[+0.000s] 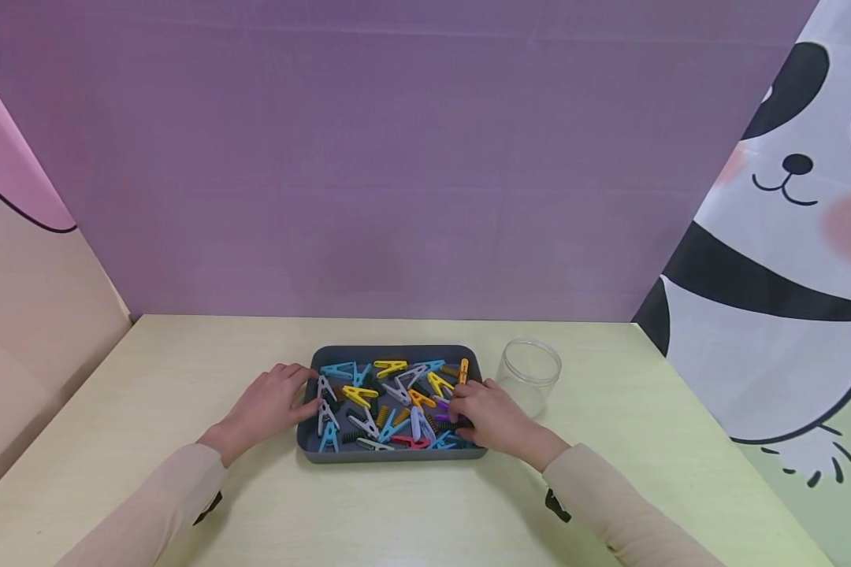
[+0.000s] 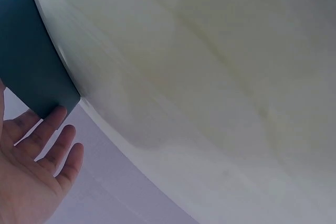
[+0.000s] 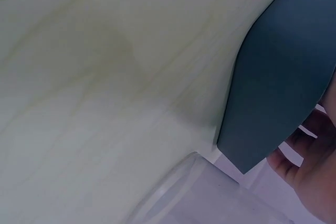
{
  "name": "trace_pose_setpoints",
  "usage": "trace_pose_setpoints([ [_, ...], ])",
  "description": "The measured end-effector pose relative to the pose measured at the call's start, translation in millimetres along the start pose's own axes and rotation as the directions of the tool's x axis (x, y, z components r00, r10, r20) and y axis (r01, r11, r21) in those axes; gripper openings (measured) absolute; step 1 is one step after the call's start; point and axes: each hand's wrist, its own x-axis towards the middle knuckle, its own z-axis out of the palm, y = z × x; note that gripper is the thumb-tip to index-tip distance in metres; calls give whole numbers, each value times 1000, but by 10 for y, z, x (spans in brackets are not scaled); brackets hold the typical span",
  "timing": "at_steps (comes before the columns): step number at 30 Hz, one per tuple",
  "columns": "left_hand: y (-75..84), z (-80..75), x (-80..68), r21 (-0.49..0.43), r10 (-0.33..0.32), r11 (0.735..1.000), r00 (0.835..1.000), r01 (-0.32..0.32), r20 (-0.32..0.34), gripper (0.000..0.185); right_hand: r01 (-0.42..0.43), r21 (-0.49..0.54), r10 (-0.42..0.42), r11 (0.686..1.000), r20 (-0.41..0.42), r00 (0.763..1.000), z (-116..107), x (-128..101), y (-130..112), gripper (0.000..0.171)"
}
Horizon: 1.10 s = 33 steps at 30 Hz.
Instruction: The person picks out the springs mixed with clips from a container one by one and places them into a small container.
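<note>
two hands meet the grey tray of clothespins: left hand flat-fingered at its edge, right hand curled among pins; its grip unclear.

right hand fingertips hidden among clothespins, wrist views blurred, jar cut off

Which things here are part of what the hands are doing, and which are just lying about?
In hand: left hand, right hand, grey tray, clothes pegs.
Lying about: clear jar, table, panda curtain.
</note>
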Motion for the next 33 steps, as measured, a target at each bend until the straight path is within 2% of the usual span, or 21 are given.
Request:
trace_pose_setpoints([
  [11,19,-11,-8,-8,-7,1000,1000,7,8,45,17,-33,-19,999,-50,999,15,-12,12,15],
  [15,10,-6,-5,-6,-8,1000,1000,8,8,46,18,-31,-21,999,-95,995,-25,-7,24,14],
  [26,-17,9,-4,-6,11,1000,1000,-11,-21,44,22,-62,-35,998,-205,978,-280,-9,77,17],
  [33,-8,9,-6,-12,7,1000,1000,-7,-11,44,-25,-42,14,999,-250,968,-449,-33,163,19],
])
